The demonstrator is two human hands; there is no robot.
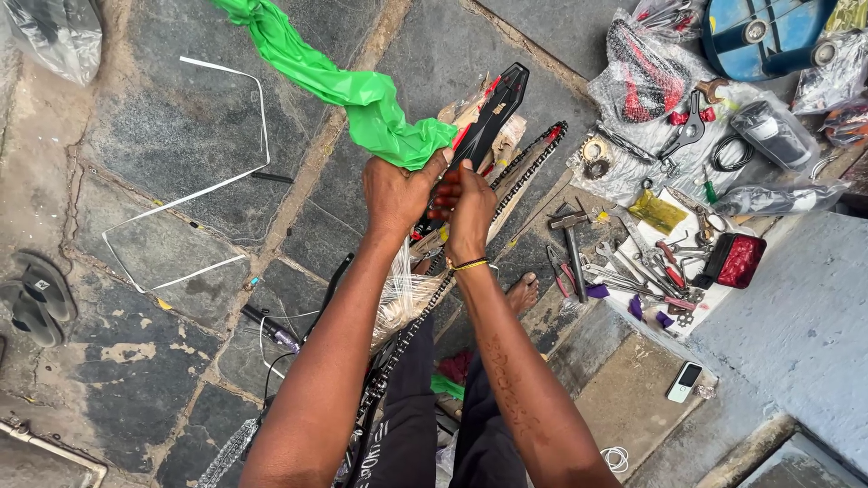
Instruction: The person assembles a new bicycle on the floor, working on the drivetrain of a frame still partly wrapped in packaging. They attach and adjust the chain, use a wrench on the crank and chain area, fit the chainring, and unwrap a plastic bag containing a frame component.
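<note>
Outdoors, worn stone floor [181,136], cracked and patched. Left hand [395,194] grips green bag [362,95]; right hand [468,212] grips black package [493,113]. Tools [633,271] lie scattered beside grey slab [796,325].

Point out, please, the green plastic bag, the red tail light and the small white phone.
green plastic bag [362,95], head view, on its crumpled middle.
red tail light [740,259], head view, on its red lens.
small white phone [684,380], head view, on its dark screen.
</note>
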